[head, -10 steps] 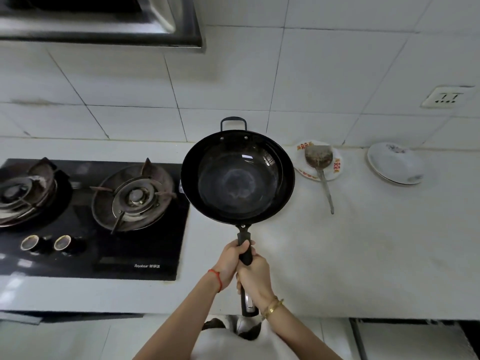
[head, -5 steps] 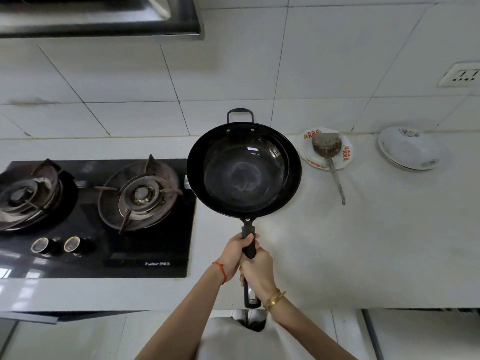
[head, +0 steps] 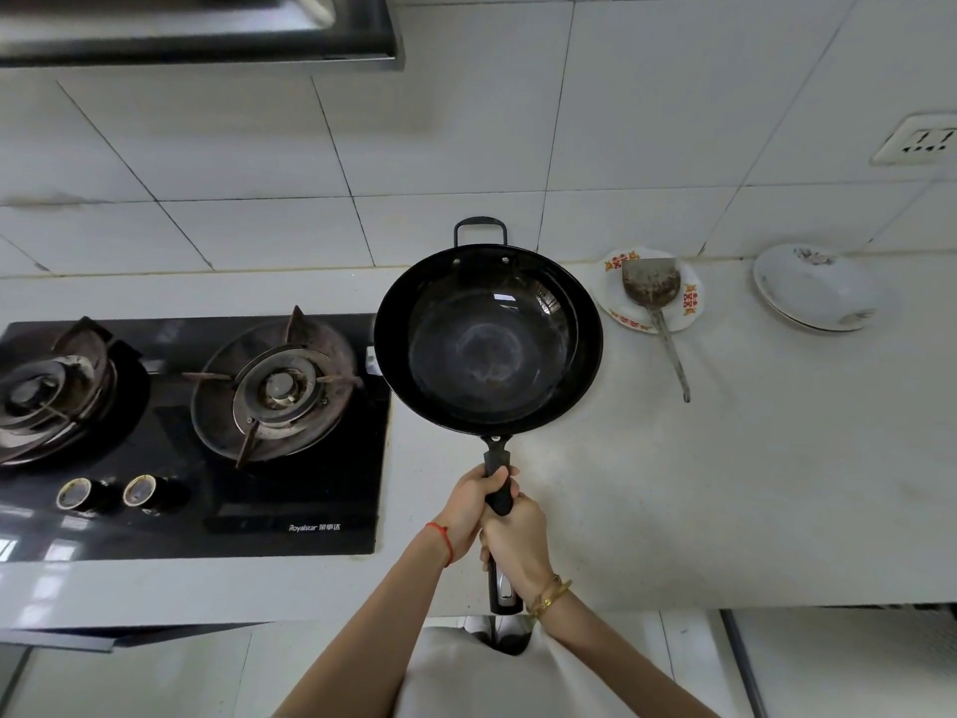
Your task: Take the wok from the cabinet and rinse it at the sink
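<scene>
Wok [head: 489, 344] held out over the desk [head: 725, 484], just right of the gas hob [head: 207, 432], its bowl facing up and roughly level. Both hands are on the long black handle [head: 498, 489]: the left hand [head: 468, 505] wraps it nearer the bowl, the right hand [head: 518, 538] wraps it just behind, nearer the body, so each grip is closed tight round the handle with nothing else in it. Two hands on one handle probably answers the weight of the pan hanging far out in front; a single wrist would let it tip. The small loop handle [head: 480, 229] on the far rim points at the tiled wall.

The wok holds nothing loose; the inside is dark with a pale ring of wear or residue at the bottom. I cannot tell whether it is wet. To the right, near the wall, a patterned plate [head: 689, 298] carries a soiled metal spatula [head: 653, 292], its blade on the plate and its handle trailing onto the desk toward the near side. Further right another white dish [head: 813, 287] sits with nothing clearly in it.

No sink or tap is in view, so the wok looks to be out of the cabinet and in transit, with the rinsing not yet begun.
</scene>
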Tool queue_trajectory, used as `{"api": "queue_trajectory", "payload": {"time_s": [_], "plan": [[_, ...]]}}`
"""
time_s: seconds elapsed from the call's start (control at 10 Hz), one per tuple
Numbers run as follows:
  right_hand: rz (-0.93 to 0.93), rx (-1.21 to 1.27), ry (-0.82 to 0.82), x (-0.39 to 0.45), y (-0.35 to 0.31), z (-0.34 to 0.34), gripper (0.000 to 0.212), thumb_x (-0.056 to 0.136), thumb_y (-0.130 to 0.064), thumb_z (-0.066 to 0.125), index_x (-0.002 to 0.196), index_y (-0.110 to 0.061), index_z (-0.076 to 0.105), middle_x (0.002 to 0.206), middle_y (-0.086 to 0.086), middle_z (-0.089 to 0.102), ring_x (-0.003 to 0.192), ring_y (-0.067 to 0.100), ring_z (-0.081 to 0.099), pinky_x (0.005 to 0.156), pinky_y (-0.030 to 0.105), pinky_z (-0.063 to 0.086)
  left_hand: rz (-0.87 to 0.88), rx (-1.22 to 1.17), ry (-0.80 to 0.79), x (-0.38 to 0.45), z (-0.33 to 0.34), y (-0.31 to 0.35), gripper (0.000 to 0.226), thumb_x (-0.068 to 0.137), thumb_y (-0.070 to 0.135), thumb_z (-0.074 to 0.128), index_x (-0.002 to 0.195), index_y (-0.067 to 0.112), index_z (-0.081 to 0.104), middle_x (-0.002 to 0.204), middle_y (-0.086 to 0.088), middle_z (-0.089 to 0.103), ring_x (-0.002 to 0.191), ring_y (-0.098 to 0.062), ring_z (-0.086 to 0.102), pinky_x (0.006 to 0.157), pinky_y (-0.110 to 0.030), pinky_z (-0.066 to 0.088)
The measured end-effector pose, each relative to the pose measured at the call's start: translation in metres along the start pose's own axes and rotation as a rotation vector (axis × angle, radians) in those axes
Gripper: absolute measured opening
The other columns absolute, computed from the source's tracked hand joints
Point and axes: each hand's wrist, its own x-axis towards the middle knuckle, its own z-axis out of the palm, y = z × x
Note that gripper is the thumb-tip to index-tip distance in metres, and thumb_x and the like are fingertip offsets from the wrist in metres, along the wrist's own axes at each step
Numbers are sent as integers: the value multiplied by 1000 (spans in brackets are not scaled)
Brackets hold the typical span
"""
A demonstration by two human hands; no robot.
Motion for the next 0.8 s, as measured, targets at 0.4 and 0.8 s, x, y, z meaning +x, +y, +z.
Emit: {"api": "queue_trajectory", "payload": {"time_s": [0.4, 0.8], "plan": [[14, -1, -100, 3, 2, -3, 20, 84, -23, 53, 73, -6, 58, 35, 1, 52, 28, 18, 53, 31, 23, 42, -16, 33, -28, 0, -9, -1, 29, 103, 14, 41, 123, -1, 54, 85, -9, 61, 85, -22, 59, 84, -29, 49], [-228, -417, -256, 9, -13, -50, 33, 88, -47, 61, 84, -17, 47, 66, -8, 55, 57, 7, 55, 49, 19, 39, 134, 633, 231, -11, -22, -7, 31, 97, 41, 50, 113, 18, 65, 105, -2, 69, 99, -19, 63, 90, -33, 49]]}}
